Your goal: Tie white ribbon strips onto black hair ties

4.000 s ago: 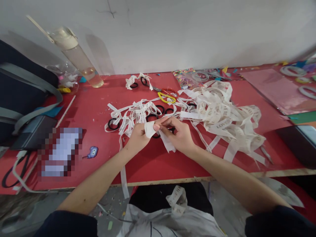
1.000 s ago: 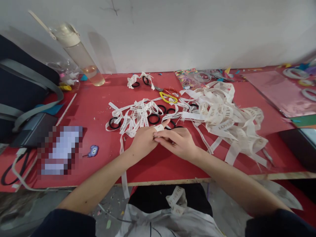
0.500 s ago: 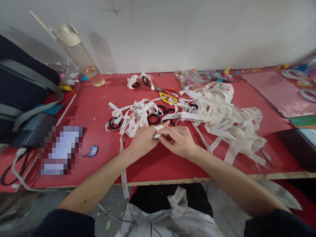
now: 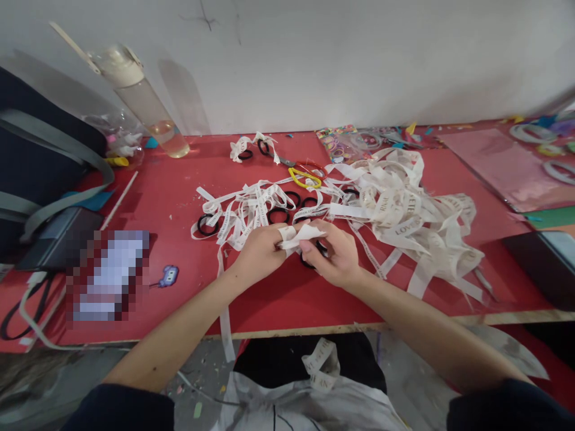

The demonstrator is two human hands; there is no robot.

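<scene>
Near the table's front edge, my left hand (image 4: 263, 254) is closed on a white ribbon (image 4: 303, 236), which also wraps round its fingers. My right hand (image 4: 335, 254) pinches the same ribbon from the other side, and a black elastic ring (image 4: 307, 261) shows under its fingers. Behind my hands lie narrow printed ribbons (image 4: 242, 215) with more black rings (image 4: 208, 224) among them. A heap of wider printed ribbon (image 4: 404, 209) spreads to the right. Scissors with red and yellow handles (image 4: 305, 178) rest behind the ribbons.
On the left of the red table (image 4: 179, 311) are a bottle (image 4: 168, 134), a blurred phone (image 4: 112, 272), a small blue charm (image 4: 168, 276) and a dark bag (image 4: 36, 137). Plastic packets (image 4: 344, 143) lie at the back. A dark box (image 4: 543, 263) stands at the right.
My right hand has shifted slightly right, away from my left. More of the white ribbon now shows between them, and a black ring has come into view at my right fingers.
</scene>
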